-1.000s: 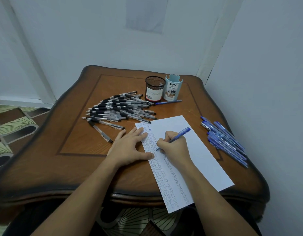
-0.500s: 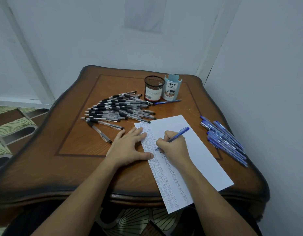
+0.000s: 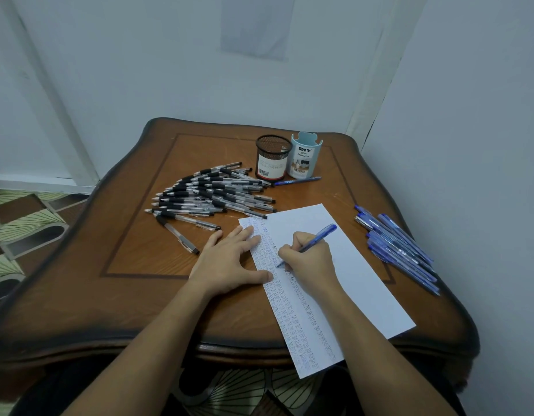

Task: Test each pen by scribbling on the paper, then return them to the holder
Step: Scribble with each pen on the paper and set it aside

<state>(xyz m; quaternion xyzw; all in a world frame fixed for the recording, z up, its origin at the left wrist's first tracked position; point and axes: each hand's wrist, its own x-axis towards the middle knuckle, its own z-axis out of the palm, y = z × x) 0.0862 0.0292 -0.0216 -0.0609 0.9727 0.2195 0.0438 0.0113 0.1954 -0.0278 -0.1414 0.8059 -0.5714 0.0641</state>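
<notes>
A white sheet of paper (image 3: 358,277) lies on the wooden table (image 3: 139,265), its left part covered with rows of small scribbles. My right hand (image 3: 309,259) grips a blue pen (image 3: 318,237) with the tip touching the paper. My left hand (image 3: 229,261) lies flat with spread fingers, pressing on the paper's left edge. A black mesh holder (image 3: 271,159) and a light blue holder (image 3: 304,157) stand at the back of the table. Several black pens (image 3: 211,193) lie in a heap left of the paper. Several blue pens (image 3: 400,247) lie to its right.
One blue pen (image 3: 297,181) lies in front of the two holders. A single black pen (image 3: 177,234) lies apart, just left of my left hand. Walls close in behind and on the right. Patterned floor (image 3: 23,223) shows at the left.
My right hand has hardly shifted on the paper, the pen tip staying on the scribbled column. My left hand has stayed put on the sheet's edge.
</notes>
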